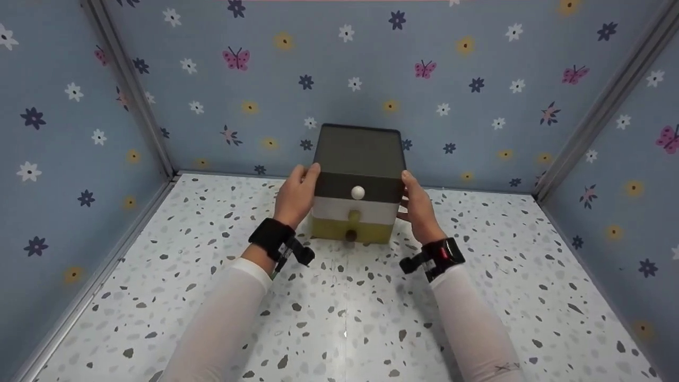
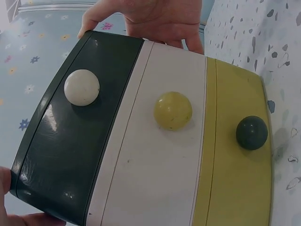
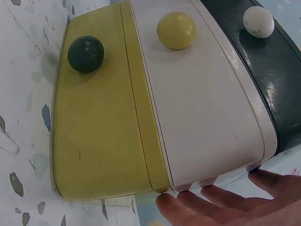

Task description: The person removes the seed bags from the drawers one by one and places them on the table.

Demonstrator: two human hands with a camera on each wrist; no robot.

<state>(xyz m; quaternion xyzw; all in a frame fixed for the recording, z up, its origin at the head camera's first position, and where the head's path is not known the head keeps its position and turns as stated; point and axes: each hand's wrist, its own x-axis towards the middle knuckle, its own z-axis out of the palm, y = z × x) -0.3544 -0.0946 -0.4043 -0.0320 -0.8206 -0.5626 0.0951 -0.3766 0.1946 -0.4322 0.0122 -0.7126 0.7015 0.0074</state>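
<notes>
A small drawer box stands between my two hands near the back wall. Its front has a dark green drawer with a white knob on top, a white drawer with a yellow knob in the middle, and a yellow drawer with a dark green knob at the bottom. My left hand presses on the box's left side, thumb at the upper front corner. On the opposite side, my right hand lays its extended fingers against the side, its thumb at the top edge. All drawers look closed.
White speckled tabletop lies under the box, with a seam running down its middle. Blue panels printed with flowers and butterflies rise at the back, left and right. Metal posts mark the corners. Each wrist wears a strapped camera.
</notes>
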